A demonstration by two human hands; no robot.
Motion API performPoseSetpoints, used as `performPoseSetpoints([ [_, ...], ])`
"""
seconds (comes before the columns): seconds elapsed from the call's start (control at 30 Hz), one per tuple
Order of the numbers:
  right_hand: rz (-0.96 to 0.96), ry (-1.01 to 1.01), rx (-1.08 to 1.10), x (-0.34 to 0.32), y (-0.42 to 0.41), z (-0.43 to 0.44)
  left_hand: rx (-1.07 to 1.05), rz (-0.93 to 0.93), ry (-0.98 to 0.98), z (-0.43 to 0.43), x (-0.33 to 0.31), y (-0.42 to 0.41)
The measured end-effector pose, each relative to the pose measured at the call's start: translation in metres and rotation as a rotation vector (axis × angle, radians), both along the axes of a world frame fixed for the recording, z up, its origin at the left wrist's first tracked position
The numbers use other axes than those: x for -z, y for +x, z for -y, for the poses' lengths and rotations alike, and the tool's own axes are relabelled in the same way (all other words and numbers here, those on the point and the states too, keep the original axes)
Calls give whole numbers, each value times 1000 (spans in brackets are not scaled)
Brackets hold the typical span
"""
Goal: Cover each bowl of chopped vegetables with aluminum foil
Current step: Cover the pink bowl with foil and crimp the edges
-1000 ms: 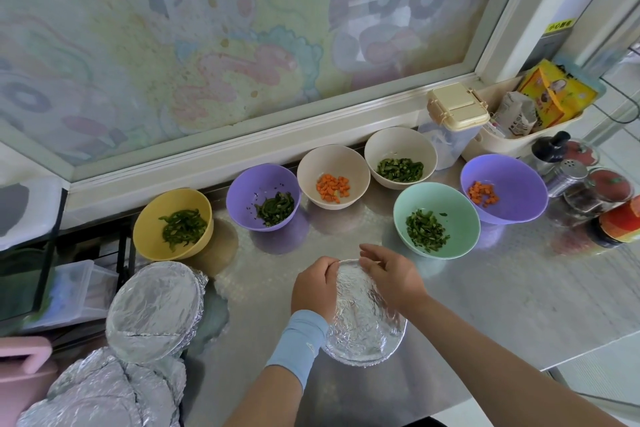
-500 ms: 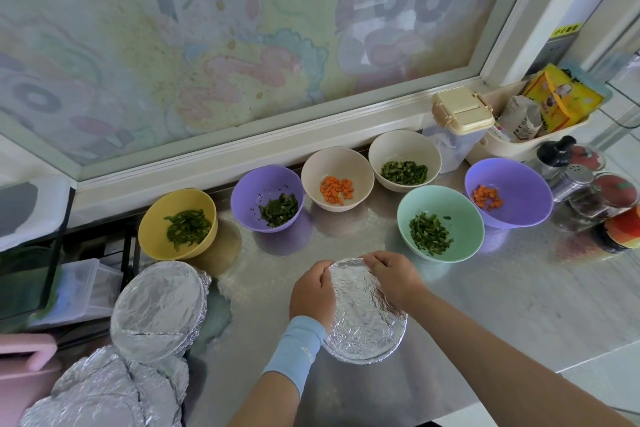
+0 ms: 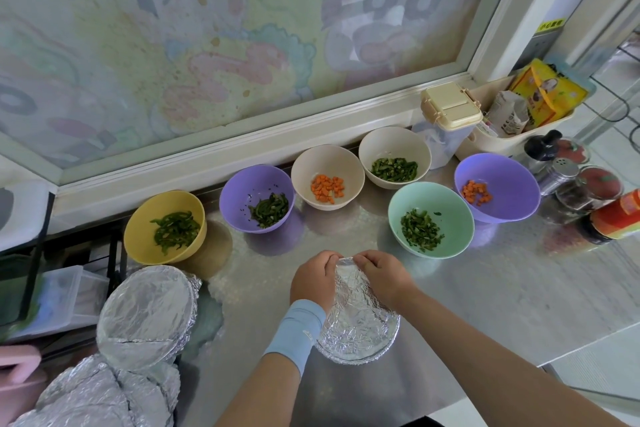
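The round foil sheet (image 3: 356, 326) lies on the steel counter (image 3: 485, 288) near its front edge, with its far rim lifted between both hands. The left hand (image 3: 313, 279) pinches that rim from the left and the right hand (image 3: 382, 274) from the right, fingertips nearly meeting. The rest of the sheet lies flat between the wrists. A blue wristband (image 3: 294, 329) sits on the left wrist.

Beyond the hands stand 6 uncovered bowls. The yellow bowl (image 3: 138, 236), left purple bowl (image 3: 242, 187), far beige bowl (image 3: 381, 146) and mint bowl (image 3: 457, 215) hold greens. The near beige bowl (image 3: 304, 170) and right purple bowl (image 3: 512, 184) hold carrot. A foil-covered stack (image 3: 145, 312) sits at the counter's left edge.
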State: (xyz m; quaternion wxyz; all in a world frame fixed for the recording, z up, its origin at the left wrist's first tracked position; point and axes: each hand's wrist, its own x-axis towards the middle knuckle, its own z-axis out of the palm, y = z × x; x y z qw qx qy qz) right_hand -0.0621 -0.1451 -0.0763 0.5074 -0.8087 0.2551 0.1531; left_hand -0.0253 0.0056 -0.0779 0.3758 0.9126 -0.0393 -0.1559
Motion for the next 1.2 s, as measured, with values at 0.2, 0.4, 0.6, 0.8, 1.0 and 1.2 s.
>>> performPoseSetpoints([
  [0.2,-24,-21,174,-2,-15,6,-210,1,-81,0,5,-13],
  [0.4,-163,108,206,0,-10,8,-278,-28,-103,3,4,-15],
  [0.6,-116,110,112,-6,-8,13,-213,-131,-72,-1,-4,-6],
  [0.8,70,-72,-28,-9,-9,5,76,-125,-196,2,-10,11],
  [1.0,30,-101,41,0,-9,0,150,31,-41,5,6,11],
  [1.2,84,-223,-113,-3,-9,-1,171,72,24,1,9,8],
])
